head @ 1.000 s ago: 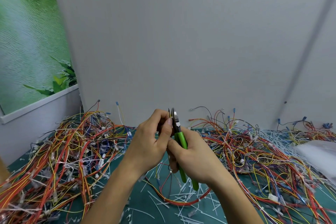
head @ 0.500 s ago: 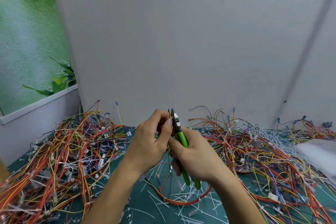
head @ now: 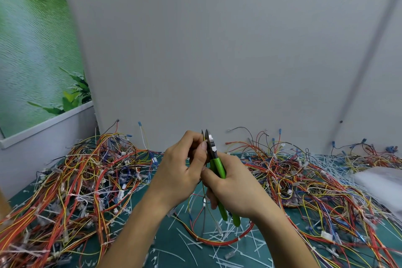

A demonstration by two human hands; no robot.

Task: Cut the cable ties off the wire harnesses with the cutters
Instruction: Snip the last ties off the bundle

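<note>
Presently right hand (head: 237, 189) curls fingers round green-handled steel cutters (head: 218, 165), blades parted; left hand (head: 180, 172) fingers (head: 201, 154) pinch thin wire harness (head: 204, 196) beside blades.

Green-handled cutters (head: 218, 165) stand upright, blades apart, over tangled wire harnesses (head: 87, 180).

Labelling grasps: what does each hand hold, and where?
Right hand grips the cutters by the green handles. Left hand pinches wires beside the blades; exact spot hidden.
</note>
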